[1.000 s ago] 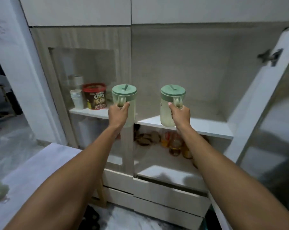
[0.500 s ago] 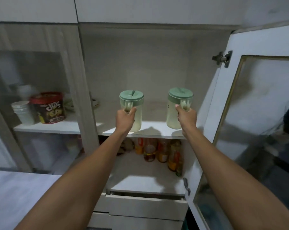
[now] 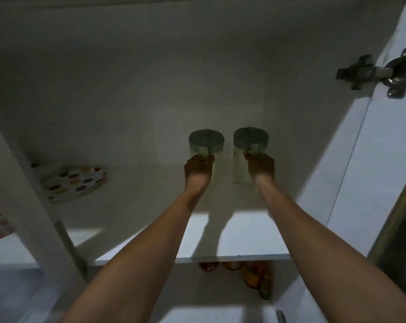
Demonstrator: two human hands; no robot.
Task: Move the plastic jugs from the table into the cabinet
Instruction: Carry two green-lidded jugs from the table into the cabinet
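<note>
Two pale plastic jugs with green lids stand upright side by side deep inside the open cabinet, on its white shelf [image 3: 241, 236]. My left hand [image 3: 198, 167] is wrapped round the handle of the left jug [image 3: 206, 142]. My right hand [image 3: 260, 165] grips the handle of the right jug [image 3: 250, 139]. Both arms reach far in over the shelf. The jugs sit close to the back wall; the left jug's base is hidden behind my hand.
A dotted plate [image 3: 75, 183] lies at the shelf's left, beside the cabinet's upright post [image 3: 29, 206]. The open door [image 3: 370, 159] with its metal hinge [image 3: 374, 74] stands at the right. Bottles [image 3: 253, 276] fill the shelf below.
Both jugs have gone from the shelf's front edge to deep inside near the back wall, closer together. My view has moved in toward the cabinet.
</note>
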